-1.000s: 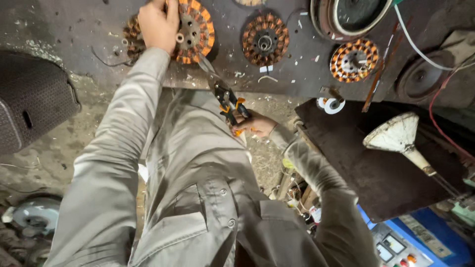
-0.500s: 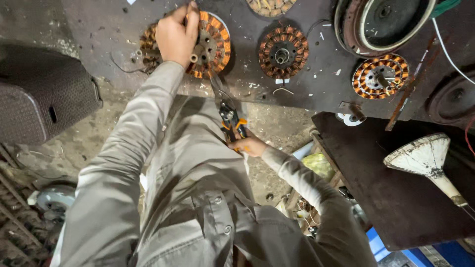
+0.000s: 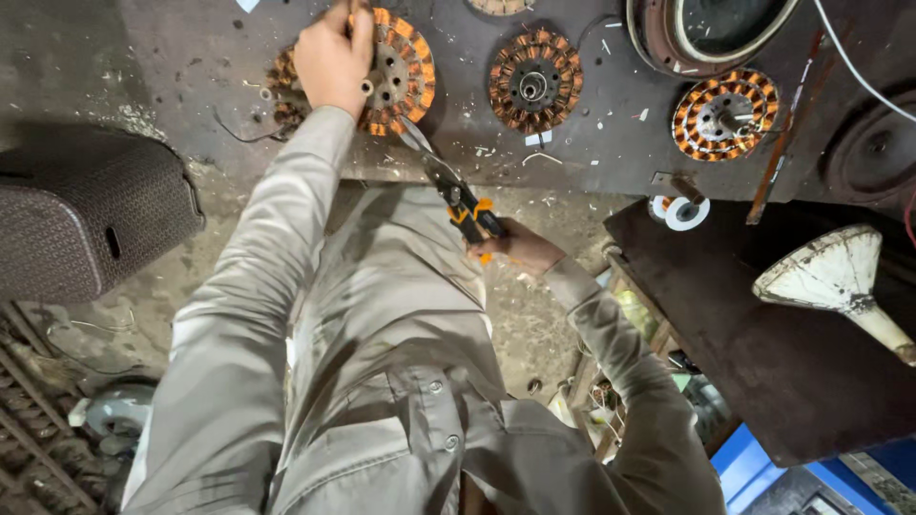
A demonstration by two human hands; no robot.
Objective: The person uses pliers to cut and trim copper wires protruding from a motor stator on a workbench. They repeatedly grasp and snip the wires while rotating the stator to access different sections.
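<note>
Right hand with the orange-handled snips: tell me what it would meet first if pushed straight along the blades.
The right hand aims the orange-handled metal snips up-left; first in line is the round copper-wound stator under the left hand. The blade tips look almost there, though depth is unclear.

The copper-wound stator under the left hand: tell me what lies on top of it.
The left hand rests on the stator, covering its left side. The cutter held by the right hand points its blades at the lower rim. The windings beneath the hand are hidden.
</note>
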